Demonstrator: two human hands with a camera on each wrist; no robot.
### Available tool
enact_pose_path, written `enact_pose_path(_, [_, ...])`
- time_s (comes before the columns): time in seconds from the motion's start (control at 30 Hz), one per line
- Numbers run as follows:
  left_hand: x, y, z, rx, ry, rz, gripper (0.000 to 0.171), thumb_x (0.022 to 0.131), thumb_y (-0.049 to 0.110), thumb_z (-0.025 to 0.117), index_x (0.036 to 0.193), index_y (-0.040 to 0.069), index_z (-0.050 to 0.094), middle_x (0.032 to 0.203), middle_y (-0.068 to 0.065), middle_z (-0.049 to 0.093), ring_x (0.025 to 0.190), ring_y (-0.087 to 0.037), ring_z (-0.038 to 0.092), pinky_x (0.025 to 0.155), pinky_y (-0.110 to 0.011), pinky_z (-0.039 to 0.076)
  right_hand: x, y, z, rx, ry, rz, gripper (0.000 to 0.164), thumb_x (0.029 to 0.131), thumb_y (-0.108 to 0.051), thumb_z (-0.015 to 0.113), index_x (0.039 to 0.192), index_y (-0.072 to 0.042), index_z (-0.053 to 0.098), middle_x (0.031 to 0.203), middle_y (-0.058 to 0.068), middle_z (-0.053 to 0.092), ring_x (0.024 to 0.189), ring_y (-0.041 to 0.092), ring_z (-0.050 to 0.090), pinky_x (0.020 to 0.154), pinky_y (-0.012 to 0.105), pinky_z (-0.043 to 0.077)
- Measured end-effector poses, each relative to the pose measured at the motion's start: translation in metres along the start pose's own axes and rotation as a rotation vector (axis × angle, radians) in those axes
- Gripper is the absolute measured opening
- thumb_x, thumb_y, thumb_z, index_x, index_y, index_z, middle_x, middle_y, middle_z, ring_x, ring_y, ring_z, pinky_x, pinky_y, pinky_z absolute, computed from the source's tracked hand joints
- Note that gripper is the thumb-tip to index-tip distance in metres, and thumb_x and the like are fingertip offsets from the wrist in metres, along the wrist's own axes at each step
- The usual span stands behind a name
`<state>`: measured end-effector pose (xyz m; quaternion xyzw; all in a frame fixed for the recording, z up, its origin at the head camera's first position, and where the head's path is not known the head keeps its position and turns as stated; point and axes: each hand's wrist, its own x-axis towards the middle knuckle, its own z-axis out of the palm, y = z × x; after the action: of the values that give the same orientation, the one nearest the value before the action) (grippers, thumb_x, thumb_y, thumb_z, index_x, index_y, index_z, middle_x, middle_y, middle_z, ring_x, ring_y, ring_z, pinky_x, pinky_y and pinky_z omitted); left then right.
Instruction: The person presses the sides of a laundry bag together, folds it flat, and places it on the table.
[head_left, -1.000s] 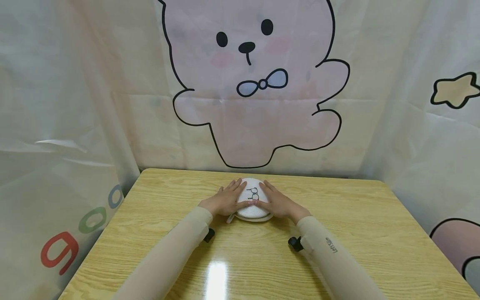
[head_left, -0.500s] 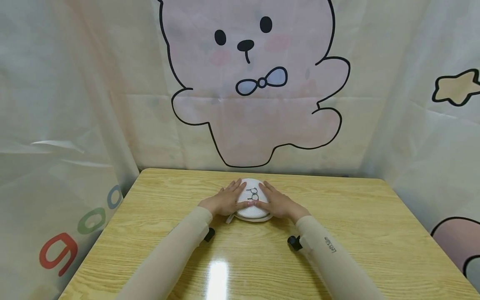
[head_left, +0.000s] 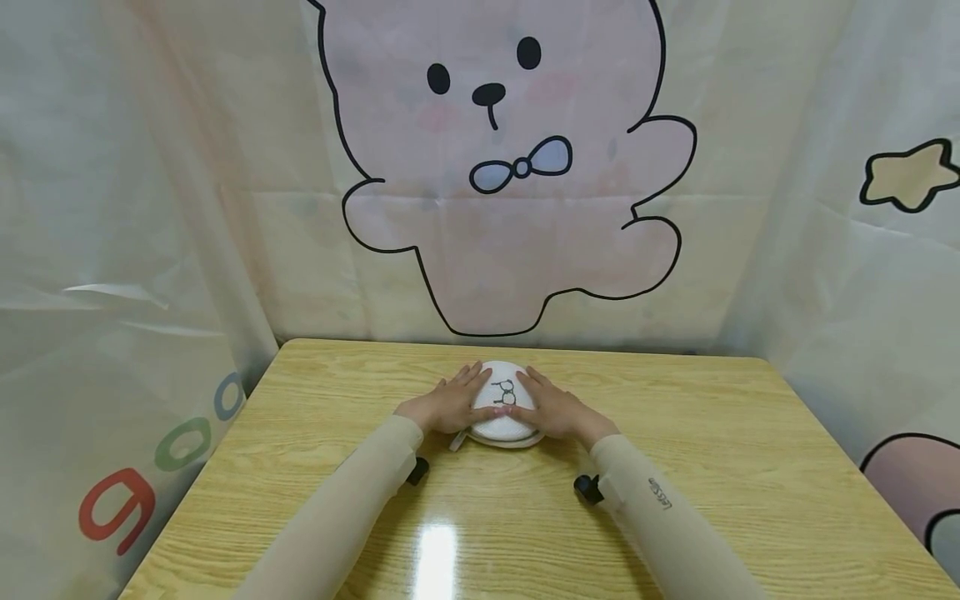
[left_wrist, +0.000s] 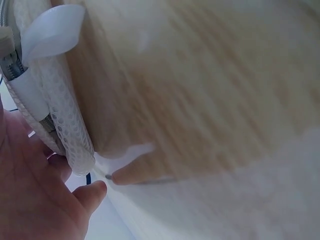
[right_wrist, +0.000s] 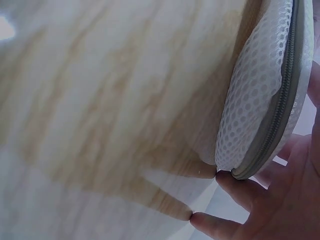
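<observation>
A round white mesh laundry bag [head_left: 504, 427] with a small line drawing on top lies near the table's far edge. My left hand [head_left: 447, 406] rests on its left side and my right hand [head_left: 558, 408] on its right, fingers spread and fairly straight. Both thumbs lie over the top, their tips close together. In the left wrist view a white loop tab [left_wrist: 54, 31] and a zipper pull [left_wrist: 11, 65] stick out from the bag's edge. A grey zipper [right_wrist: 285, 95] runs round the rim in the right wrist view, where two fingertips of my right hand reach the glossy tabletop.
The wood-grain table [head_left: 480, 533] has rounded far corners and a bright light reflection at the front. Behind it hangs a curtain [head_left: 487, 275] printed with a bear, and more printed cloth encloses both sides. Dark wrist cameras [head_left: 588, 489] sit under the sleeves.
</observation>
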<state>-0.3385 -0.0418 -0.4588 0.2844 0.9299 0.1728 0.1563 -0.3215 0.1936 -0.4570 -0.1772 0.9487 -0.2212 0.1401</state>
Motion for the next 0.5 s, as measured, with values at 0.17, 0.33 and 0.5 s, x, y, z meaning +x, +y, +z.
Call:
enact_pose_path(0.17, [-0.0009,0.0000,0.0027,0.008,0.010,-0.006,0.089,0.104,0.067,0.039,0.168,0.012,0.010,0.176,-0.014,0.002,0.163,-0.035,0.006,0.127,-0.065,0.015,-0.0012,0.0003,0.0023,-0.016,0.003,0.007,0.084,0.105,-0.056,0.051,0.167,-0.010,0.018,0.174,0.019,0.008,0.158,0.045,0.021,0.118,0.078,0.019])
enact_pose_path(0.33, [-0.0037,0.0023,0.0051,0.017,0.034,-0.019,0.090,0.103,0.069,0.039,0.168,0.013,0.011,0.176,-0.013,0.003,0.163,-0.034,0.007,0.127,-0.064,0.016,-0.0032,-0.0011,0.0043,-0.036,0.012,0.009,0.083,0.105,-0.056,0.051,0.167,-0.010,0.019,0.174,0.018,0.010,0.158,0.043,0.022,0.117,0.080,0.018])
enact_pose_path(0.5, [-0.0056,0.0041,0.0063,0.033,0.045,-0.024,0.089,0.104,0.069,0.039,0.168,0.015,0.009,0.176,-0.011,0.001,0.163,-0.034,0.006,0.127,-0.065,0.015,-0.0054,-0.0029,0.0046,-0.040,0.025,0.002,0.083,0.106,-0.055,0.050,0.167,-0.009,0.016,0.174,0.019,0.008,0.159,0.044,0.019,0.117,0.080,0.017])
